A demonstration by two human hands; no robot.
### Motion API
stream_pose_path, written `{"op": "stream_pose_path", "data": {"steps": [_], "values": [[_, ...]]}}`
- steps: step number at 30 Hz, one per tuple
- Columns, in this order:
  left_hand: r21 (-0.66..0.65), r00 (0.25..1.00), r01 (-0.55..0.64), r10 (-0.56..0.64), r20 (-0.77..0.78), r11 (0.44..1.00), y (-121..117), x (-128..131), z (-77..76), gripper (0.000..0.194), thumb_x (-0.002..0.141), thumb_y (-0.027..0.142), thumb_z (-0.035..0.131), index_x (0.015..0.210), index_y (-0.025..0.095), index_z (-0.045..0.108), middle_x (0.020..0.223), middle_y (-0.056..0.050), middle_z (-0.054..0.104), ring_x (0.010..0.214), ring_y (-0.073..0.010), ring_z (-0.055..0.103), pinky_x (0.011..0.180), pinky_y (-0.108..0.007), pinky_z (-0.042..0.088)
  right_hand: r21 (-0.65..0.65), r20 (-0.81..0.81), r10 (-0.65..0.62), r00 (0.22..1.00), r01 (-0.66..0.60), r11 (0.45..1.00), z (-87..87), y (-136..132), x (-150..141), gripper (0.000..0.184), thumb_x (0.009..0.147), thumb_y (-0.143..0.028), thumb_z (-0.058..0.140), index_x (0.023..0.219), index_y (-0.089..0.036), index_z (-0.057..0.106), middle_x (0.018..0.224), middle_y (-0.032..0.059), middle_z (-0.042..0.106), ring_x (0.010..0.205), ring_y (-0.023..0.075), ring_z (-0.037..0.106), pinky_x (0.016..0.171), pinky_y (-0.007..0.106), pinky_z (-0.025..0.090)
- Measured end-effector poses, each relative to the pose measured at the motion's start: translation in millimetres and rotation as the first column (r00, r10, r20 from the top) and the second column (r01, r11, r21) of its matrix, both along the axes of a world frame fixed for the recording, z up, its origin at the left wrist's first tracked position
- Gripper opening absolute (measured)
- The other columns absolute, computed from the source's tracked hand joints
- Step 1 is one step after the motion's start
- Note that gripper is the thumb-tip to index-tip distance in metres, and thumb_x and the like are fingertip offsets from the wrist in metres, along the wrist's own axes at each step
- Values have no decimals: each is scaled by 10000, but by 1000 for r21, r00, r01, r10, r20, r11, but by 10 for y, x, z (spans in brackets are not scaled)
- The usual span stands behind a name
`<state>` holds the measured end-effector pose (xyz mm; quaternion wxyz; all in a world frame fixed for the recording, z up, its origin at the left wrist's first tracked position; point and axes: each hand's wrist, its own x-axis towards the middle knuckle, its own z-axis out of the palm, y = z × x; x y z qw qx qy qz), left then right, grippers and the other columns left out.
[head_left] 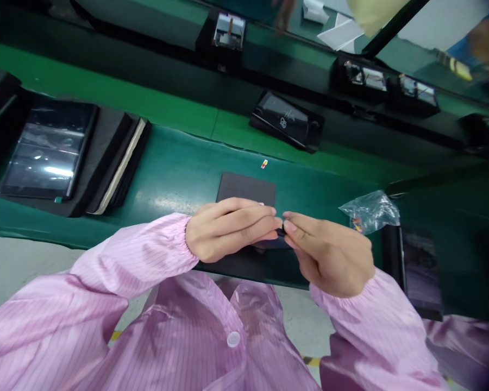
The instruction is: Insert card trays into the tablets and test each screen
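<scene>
My left hand (228, 228) and my right hand (330, 252) meet fingertip to fingertip at the near edge of the green bench (175, 168). Both pinch a small dark part (281, 232) between them; most of it is hidden by my fingers. Just beyond the hands lies a flat dark grey pad (246, 187). Both arms wear pink striped sleeves.
A stack of dark trays with a glossy screen (49, 149) sits at the left. A clear plastic bag (370, 210) lies right of my hands, a dark tablet (419, 271) beyond it. Black fixtures (287, 120) stand along the conveyor. Another person's hand (283, 13) shows at top.
</scene>
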<state>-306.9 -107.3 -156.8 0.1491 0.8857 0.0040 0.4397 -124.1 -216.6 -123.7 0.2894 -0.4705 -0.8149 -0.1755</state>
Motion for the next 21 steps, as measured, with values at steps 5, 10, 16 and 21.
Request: {"op": "stream_pose_path", "data": {"steps": [5,10,16,21], "values": [[73,997,-56,52,52,996,33,82,-23,189,847,132,640,1030,163,676,954,-25,763,937,-136,721,892,-213,593,-17,-133,-25,991,23,1000,-72,3,12,163,872,-125,625,1021,-190,601,784,46,749,744,154,734,626,223,599],[89,995,-49,40,95,995,85,150,-28,160,846,131,624,994,136,683,933,-54,765,912,-146,728,865,-214,588,-35,-191,-38,981,32,999,-170,10,53,241,827,-81,653,1037,-198,631,855,45,751,762,171,731,626,246,587],[-178,984,118,-91,151,977,167,202,-19,228,899,156,532,1072,113,675,924,-87,756,834,-109,715,768,-190,577,-20,-440,-37,897,31,999,-207,74,69,224,805,-93,684,1000,-202,673,839,38,747,759,170,721,652,275,597],[-330,972,166,-98,212,929,302,264,-38,207,907,186,521,980,124,705,856,-69,762,751,-102,716,699,-165,563,-9,-505,-83,859,91,996,-202,141,85,131,799,-172,716,925,-206,700,813,30,758,693,166,725,627,263,608]]}}
